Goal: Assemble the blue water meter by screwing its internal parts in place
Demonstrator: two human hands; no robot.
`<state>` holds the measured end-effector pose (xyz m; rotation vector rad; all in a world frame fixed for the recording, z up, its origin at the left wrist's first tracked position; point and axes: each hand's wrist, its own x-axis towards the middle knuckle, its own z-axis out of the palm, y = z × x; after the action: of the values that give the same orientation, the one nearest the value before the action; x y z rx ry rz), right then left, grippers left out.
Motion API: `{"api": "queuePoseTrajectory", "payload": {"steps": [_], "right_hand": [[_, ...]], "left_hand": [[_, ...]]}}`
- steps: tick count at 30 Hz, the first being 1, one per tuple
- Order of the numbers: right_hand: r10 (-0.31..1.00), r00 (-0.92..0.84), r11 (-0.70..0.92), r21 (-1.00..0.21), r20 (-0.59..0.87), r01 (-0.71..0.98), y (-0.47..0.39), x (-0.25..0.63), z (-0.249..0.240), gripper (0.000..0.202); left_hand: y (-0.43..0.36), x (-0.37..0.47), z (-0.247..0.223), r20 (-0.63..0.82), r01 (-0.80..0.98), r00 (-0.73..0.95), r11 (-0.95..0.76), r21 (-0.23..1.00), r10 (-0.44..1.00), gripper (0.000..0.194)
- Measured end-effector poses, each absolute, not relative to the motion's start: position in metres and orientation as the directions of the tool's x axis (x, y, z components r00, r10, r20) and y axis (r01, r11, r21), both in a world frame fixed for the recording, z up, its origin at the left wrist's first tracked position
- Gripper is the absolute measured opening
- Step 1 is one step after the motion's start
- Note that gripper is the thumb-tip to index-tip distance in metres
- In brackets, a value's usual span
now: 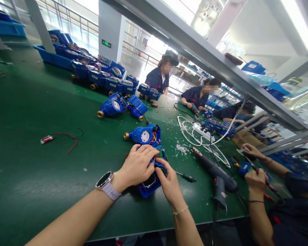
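Observation:
A blue water meter (145, 136) with a white round dial and a brass end lies on the bench, its wiring compartment open. Nearer to me is a blue plastic housing (146, 192) with a dark inside and a green part showing at its edge. My left hand (140, 162) curls over the housing's upper left side, fingers bent. Thumb and fingers of my right hand (168, 177) grip its right rim. Whatever the fingertips touch inside is mostly hidden. A screwdriver (188, 177) lies just right of my right hand.
A heat gun (215, 172) lies to the right, near a white power strip (204, 131) with coiled cable. More meters (114, 105) stand behind. A battery with wires (46, 139) is at left. A co-worker's hands (256, 179) work at right. A shelf beam (195, 51) crosses overhead.

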<state>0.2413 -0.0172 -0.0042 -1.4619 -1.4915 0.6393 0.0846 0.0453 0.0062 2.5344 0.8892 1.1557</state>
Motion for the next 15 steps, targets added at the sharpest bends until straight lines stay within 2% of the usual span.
{"api": "queuePoseTrajectory", "payload": {"steps": [5,10,15], "right_hand": [[0.941,0.204,0.163,-0.888,0.272,0.431,-0.016,0.239,-0.015,0.044],[0.898,0.364,0.143,-0.946,0.247,0.291,-0.017,0.231,-0.023,0.049],[0.888,0.389,0.157,-0.956,0.246,0.247,-0.020,0.224,-0.027,0.045]], "left_hand": [[0.044,0.084,0.009,0.599,0.426,0.515,-0.789,0.442,0.614,0.035],[0.043,0.081,0.010,0.597,0.404,0.517,-0.790,0.461,0.614,0.036],[0.043,0.081,0.009,0.607,0.402,0.515,-0.796,0.452,0.605,0.036]]}}
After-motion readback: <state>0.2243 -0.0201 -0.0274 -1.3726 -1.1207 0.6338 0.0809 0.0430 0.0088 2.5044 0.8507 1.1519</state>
